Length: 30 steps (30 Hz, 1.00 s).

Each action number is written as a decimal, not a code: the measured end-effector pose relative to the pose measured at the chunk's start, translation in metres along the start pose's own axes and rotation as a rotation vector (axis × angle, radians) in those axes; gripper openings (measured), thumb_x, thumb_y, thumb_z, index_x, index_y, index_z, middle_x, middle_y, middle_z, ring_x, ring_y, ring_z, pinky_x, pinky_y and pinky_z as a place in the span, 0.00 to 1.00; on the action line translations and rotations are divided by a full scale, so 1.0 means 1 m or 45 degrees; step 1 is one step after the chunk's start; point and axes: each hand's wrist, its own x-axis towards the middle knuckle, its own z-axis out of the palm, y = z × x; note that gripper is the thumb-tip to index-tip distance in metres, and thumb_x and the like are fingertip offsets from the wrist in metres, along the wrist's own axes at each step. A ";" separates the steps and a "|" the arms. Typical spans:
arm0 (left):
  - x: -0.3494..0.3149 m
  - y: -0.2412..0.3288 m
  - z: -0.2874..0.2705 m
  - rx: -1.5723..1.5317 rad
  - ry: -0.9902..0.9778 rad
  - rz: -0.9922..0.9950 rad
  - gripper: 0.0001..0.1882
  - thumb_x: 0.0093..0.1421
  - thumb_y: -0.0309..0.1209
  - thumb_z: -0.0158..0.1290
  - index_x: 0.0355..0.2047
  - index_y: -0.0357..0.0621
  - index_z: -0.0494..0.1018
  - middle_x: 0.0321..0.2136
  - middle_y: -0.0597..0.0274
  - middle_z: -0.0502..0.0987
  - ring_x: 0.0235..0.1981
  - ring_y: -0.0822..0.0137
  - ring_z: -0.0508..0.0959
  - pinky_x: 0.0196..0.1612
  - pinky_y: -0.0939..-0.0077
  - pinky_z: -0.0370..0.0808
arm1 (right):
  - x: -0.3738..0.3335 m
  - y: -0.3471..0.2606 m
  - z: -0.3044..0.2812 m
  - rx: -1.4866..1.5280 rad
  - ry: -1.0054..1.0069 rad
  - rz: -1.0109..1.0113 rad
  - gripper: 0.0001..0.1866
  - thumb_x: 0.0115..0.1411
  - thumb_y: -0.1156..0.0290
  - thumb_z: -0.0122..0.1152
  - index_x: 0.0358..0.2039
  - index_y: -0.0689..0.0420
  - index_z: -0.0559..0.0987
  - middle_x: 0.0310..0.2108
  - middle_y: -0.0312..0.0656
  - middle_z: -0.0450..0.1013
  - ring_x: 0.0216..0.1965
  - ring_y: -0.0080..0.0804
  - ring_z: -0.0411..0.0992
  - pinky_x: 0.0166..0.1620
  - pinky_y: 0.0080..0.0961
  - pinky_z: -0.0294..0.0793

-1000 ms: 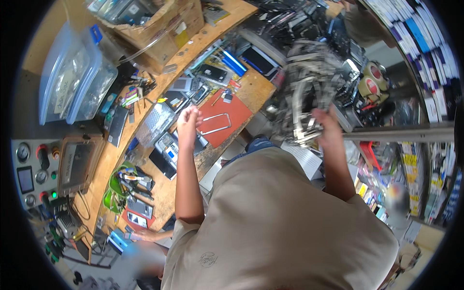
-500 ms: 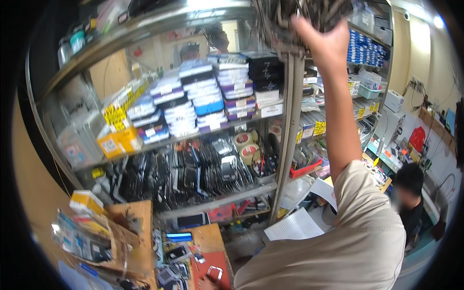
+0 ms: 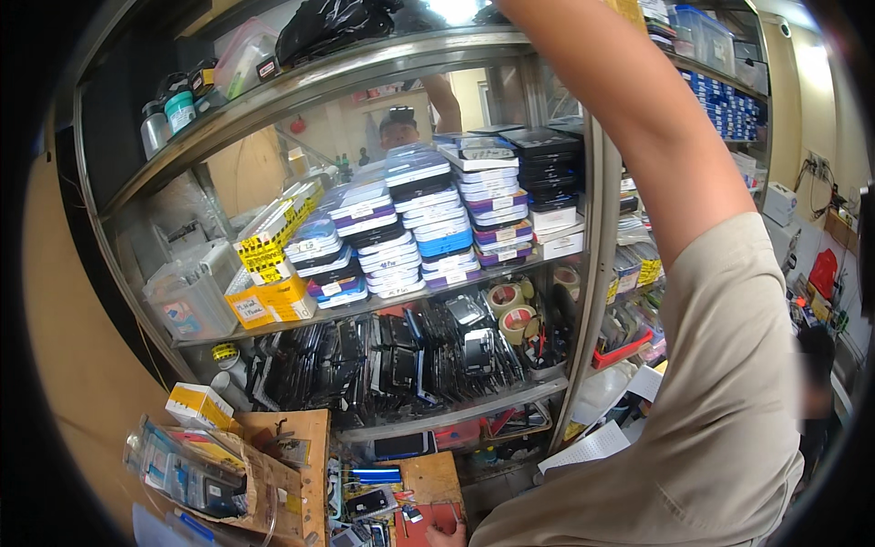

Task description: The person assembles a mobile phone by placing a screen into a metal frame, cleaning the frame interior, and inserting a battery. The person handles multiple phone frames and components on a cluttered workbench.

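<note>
My right arm [image 3: 629,100], in a beige short sleeve, reaches up past the upper shelf. Its hand lies beyond the top edge, so what it holds or touches is hidden. Low in the picture, my left hand [image 3: 447,536] rests on a red mat [image 3: 412,531] on the wooden desk. Only some of its fingers show; they look apart and hold nothing I can see. Near it lie a dark phone [image 3: 368,503] and several small phone parts. A black plastic bag [image 3: 337,25] sits on the top shelf, left of the raised arm.
Stacked phone boxes [image 3: 442,232] fill the middle shelf of a metal-framed cabinet. Below stand rows of dark phone frames [image 3: 392,360] and tape rolls [image 3: 517,319]. A cardboard box [image 3: 260,483] of parts is at lower left. Another person [image 3: 814,365] is at far right.
My right hand, seen earlier gripping a bundle of thin dark pieces, has passed out of view at the top. The view has shifted, so shelf contents sit lower and further right.
</note>
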 end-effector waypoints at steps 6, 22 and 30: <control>-0.016 0.050 -0.038 -0.350 0.016 -0.008 0.42 0.60 0.56 0.63 0.59 0.31 0.72 0.50 0.34 0.79 0.51 0.40 0.80 0.54 0.52 0.76 | -0.022 -0.039 -0.012 0.208 -0.691 -0.348 0.24 0.61 0.55 0.59 0.52 0.56 0.83 0.50 0.49 0.81 0.53 0.43 0.80 0.54 0.44 0.77; -0.021 0.063 -0.043 -0.619 0.180 -0.019 0.36 0.64 0.47 0.65 0.61 0.29 0.70 0.50 0.45 0.78 0.50 0.54 0.77 0.52 0.58 0.75 | -0.021 0.003 0.036 0.858 -0.164 0.098 0.28 0.62 0.45 0.57 0.39 0.60 0.87 0.41 0.59 0.82 0.47 0.54 0.81 0.56 0.48 0.75; -0.009 0.128 -0.070 -0.658 0.355 0.351 0.30 0.58 0.39 0.65 0.56 0.37 0.72 0.44 0.50 0.74 0.45 0.54 0.75 0.50 0.59 0.72 | -0.102 -0.008 -0.079 1.852 0.240 0.146 0.16 0.62 0.60 0.64 0.41 0.60 0.78 0.35 0.52 0.79 0.36 0.47 0.80 0.41 0.43 0.79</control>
